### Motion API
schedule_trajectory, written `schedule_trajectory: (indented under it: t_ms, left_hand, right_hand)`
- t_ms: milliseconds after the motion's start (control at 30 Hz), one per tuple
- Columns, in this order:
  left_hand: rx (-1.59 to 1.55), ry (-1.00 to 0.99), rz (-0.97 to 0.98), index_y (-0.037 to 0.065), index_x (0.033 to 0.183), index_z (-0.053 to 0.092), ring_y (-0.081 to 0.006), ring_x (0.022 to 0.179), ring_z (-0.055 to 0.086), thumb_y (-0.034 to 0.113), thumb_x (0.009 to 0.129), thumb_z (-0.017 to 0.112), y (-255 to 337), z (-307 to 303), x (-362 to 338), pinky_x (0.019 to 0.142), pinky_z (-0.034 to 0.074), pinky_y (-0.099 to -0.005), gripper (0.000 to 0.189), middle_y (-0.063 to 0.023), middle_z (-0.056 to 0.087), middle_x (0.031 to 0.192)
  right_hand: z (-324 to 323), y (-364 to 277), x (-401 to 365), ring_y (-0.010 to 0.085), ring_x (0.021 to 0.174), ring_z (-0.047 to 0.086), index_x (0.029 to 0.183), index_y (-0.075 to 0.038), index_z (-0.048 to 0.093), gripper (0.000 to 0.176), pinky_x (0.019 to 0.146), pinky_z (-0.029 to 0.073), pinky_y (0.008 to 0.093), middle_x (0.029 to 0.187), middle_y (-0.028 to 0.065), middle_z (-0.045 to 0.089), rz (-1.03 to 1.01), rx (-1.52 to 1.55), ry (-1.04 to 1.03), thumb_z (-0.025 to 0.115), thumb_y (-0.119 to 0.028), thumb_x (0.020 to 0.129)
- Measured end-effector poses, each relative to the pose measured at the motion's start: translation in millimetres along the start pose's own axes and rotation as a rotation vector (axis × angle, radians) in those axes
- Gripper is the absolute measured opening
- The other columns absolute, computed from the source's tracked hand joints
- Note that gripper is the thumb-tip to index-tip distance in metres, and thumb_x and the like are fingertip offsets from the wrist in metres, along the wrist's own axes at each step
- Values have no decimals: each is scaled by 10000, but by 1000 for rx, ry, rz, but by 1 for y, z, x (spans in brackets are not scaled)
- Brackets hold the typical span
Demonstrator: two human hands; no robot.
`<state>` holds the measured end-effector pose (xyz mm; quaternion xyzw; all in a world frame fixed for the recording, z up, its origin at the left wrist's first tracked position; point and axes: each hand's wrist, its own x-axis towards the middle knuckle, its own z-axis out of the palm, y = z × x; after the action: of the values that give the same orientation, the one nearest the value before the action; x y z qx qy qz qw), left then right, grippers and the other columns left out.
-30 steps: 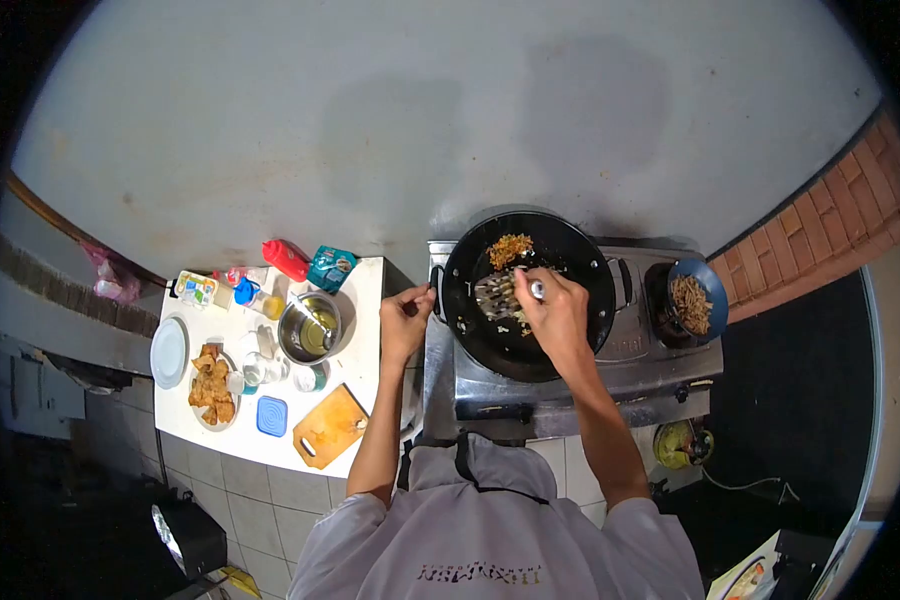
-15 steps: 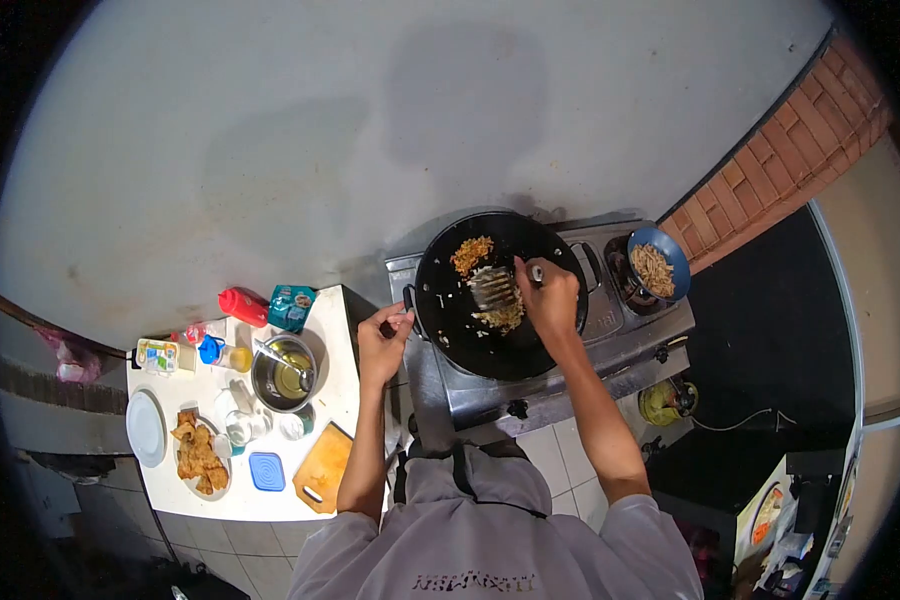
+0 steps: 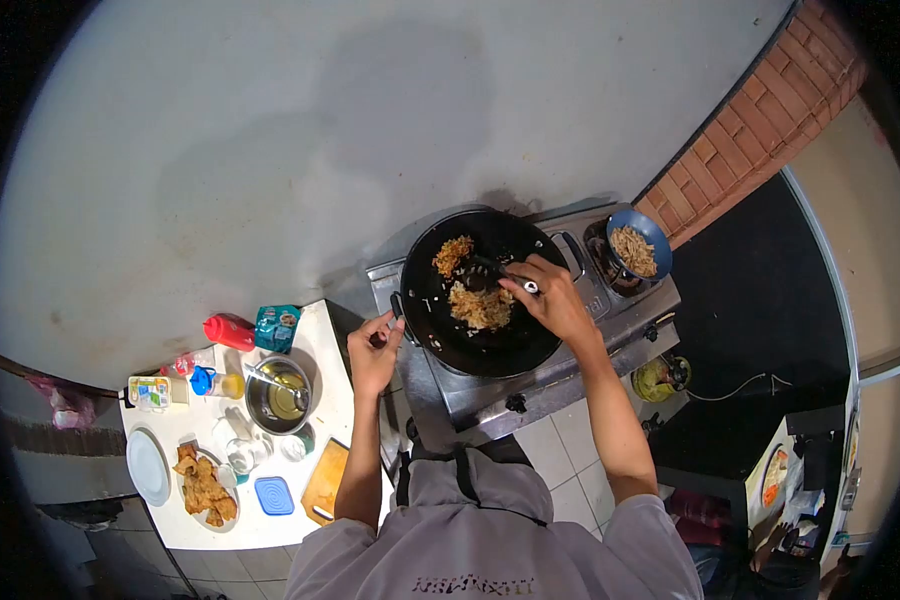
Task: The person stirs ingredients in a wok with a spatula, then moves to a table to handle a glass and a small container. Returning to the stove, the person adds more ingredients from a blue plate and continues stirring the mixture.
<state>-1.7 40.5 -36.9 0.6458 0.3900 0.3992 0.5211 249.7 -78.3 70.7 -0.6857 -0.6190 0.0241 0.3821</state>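
Note:
A large black wok [image 3: 520, 340] sits on the stove with two heaps of food inside. The smaller orange-brown heap [image 3: 453, 256] lies near the far left side, and a larger pale brown heap [image 3: 480, 307] lies nearer the middle. My right hand [image 3: 550, 297] is closed round the handle of a dark spatula [image 3: 484, 265], whose head is between the two heaps. At the wok's left rim, my left hand [image 3: 375, 350] pinches the side handle [image 3: 398, 305].
A blue pan [image 3: 640, 250] of pale strips stands on the right burner. The white table [image 3: 260, 530] at left holds a steel pot [image 3: 280, 395], fried pieces [image 3: 206, 490], bottles and a cutting board [image 3: 325, 482]. A green gas cylinder [image 3: 655, 380] stands below the stove.
The spatula has turned and its head now sits farther up between the heaps. My right hand has changed its angle. The whole view has shifted slightly.

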Motion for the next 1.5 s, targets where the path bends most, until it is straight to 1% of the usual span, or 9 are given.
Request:
schedule_trajectory:
  t_ms: [367,433,533,833,1100,1233,1333,1433,1500]
  left_hand:
    - [53,59,-50,-67,1096,657,-81,692,464,175,869,702,-1,7,-6,631,393,-217,336,9,531,736]
    - [97,64,-117,-56,1124,649,-97,728,523,184,876,694,1,7,-7,651,428,-222,348,-18,562,762]
    - [172,157,-12,-2,1119,666,-183,790,644,163,860,689,1,11,-7,715,489,-294,309,-154,668,853]
    - [135,242,-157,-57,1113,648,-125,717,614,119,899,632,23,24,-11,661,497,-263,278,-143,703,862]
    - [244,349,-100,-60,1066,667,-163,813,657,128,885,655,21,31,-11,778,505,-289,261,-161,711,923]
    - [251,399,-60,-58,1041,676,-153,809,653,144,880,670,24,33,-11,766,504,-284,259,-153,712,903]
    - [293,426,-47,-58,1031,678,-143,782,647,144,887,661,22,33,-12,746,504,-280,249,-140,712,873]
    - [283,404,-28,-60,1019,680,-137,751,641,139,886,660,16,33,-11,728,505,-277,240,-126,708,842]
    - [283,410,-5,-63,1010,680,-134,729,636,130,882,664,14,33,-10,709,504,-275,233,-119,704,820]
  right_hand:
    - [-8,10,12,356,725,618,971,5,663,205,657,497,420,914,154,615,-112,31,-136,696,-139,827]
    - [-7,14,21,343,709,605,970,7,658,191,652,485,426,867,142,598,12,11,-110,687,-128,837]
    - [-2,24,23,323,702,598,965,13,662,183,640,475,401,837,144,597,-139,82,-185,687,-114,836]
    - [-4,31,36,316,708,627,949,55,667,213,634,497,399,849,162,624,-237,194,-274,667,-136,854]
    - [-10,37,38,330,777,649,983,63,661,258,704,525,394,927,179,648,-196,121,-288,656,-166,864]
    - [-14,37,28,331,782,654,931,53,671,232,697,520,413,908,184,661,-336,269,-327,650,-170,874]
    - [-30,37,26,349,680,648,871,45,667,205,631,514,409,808,189,662,-185,268,-132,659,-160,860]
    - [-41,41,31,385,678,648,803,35,648,167,605,511,435,773,210,657,-62,-83,73,635,-125,850]
    - [-26,49,29,392,678,646,796,39,642,173,600,505,449,773,223,655,-46,-97,55,627,-124,851]
